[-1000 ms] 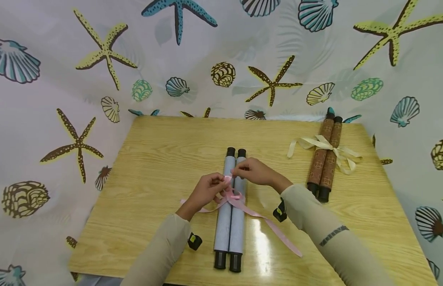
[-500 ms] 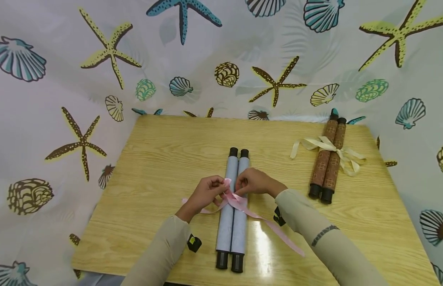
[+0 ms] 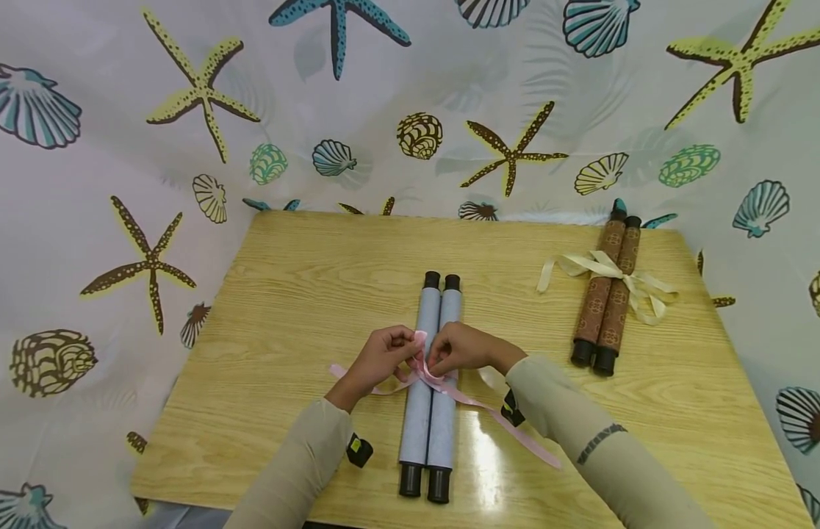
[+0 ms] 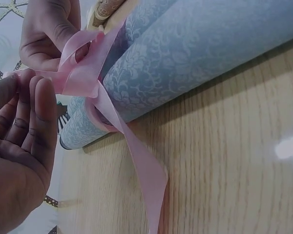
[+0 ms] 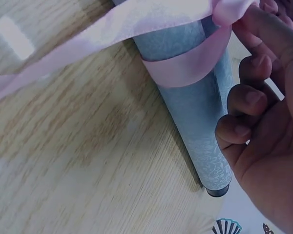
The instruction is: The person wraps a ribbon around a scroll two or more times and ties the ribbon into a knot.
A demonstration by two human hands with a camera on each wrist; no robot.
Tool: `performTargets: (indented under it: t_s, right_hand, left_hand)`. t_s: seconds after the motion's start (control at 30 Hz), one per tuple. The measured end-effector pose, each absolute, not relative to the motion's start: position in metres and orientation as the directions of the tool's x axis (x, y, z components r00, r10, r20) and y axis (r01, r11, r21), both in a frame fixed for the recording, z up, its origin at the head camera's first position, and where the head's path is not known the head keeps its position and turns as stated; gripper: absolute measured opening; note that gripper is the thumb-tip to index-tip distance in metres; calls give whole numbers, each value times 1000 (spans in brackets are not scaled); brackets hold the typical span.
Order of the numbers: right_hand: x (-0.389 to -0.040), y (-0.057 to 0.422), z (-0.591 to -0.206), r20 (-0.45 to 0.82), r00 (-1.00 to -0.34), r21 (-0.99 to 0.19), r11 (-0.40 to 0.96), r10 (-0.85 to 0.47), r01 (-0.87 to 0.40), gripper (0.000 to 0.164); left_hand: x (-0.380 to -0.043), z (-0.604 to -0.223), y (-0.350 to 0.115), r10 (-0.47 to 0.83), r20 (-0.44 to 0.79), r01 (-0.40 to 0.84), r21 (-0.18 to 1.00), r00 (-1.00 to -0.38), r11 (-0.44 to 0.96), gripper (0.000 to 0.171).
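A pale blue double-roll scroll (image 3: 417, 422) with black end caps lies lengthwise on the table, its two rolls side by side. A pink satin ribbon (image 4: 141, 161) passes around both rolls and crosses on top, with one long tail trailing to the right. My left hand (image 3: 382, 356) pinches an upright length of the ribbon between thumb and fingertips, just left of the crossing. Close beside it, my right hand (image 3: 468, 345) pinches the ribbon at the crossing, its other fingers curled, as the right wrist view (image 5: 278, 122) shows. The fingers partly hide the knot area.
At the back right of the wooden table (image 3: 304, 279) lies a brown patterned double-roll scroll (image 3: 591, 308), tied with a cream ribbon bow (image 3: 605, 266). Behind the table hangs a white cloth (image 3: 370, 88) printed with starfish and shells.
My right hand has come down from above the ribbon to the crossing, bringing a strand of ribbon into a loop there. My left hand keeps its pinch in nearly the same place.
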State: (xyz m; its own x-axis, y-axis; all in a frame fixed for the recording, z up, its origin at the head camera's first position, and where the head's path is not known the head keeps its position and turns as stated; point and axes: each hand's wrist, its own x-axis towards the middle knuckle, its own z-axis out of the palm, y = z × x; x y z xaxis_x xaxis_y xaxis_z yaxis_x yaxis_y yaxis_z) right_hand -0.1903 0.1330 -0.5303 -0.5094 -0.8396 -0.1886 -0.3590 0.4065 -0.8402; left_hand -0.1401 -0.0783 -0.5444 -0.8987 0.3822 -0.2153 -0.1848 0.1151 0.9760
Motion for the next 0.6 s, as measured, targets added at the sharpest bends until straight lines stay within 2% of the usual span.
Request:
performTargets:
  t_s: [0.6]
  right_hand:
    - [-183,130,-529,-190,-495,-850,395,-848,-349,6]
  left_hand:
    - [-139,-545,-78,382,-228,-205,974,-895,101,30]
